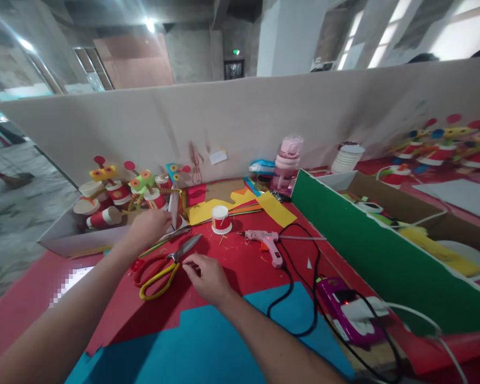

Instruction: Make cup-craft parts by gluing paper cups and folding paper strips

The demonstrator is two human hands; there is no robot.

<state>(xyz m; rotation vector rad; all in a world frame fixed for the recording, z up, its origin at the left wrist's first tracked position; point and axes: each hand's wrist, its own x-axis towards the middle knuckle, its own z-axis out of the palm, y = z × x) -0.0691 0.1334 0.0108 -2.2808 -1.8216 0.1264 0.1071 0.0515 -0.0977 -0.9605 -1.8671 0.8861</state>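
Note:
My left hand [152, 228] is at the front side of a white box [72, 240], its fingers closed beside an upright pale strip. What they grip, if anything, I cannot make out. My right hand [209, 277] is low over the red tabletop [228, 261], thumb and fingers curled together, with no object discernible in them. Just left of it lie scissors [172, 261] with one red and one yellow handle, blades parted slightly. A red and white paper cup [221, 220] stands upside down beyond my right hand. To its right is a pink hot glue gun [266, 245].
Paper-cup figures [144, 186] crowd the white box at left. Blue sheets [184, 352] lie in front, yellow paper [278, 209] behind. A green-sided box [356, 245], a purple power strip [348, 309] and black cable [292, 288] occupy the right. A pink bottle [287, 162] stands by the partition.

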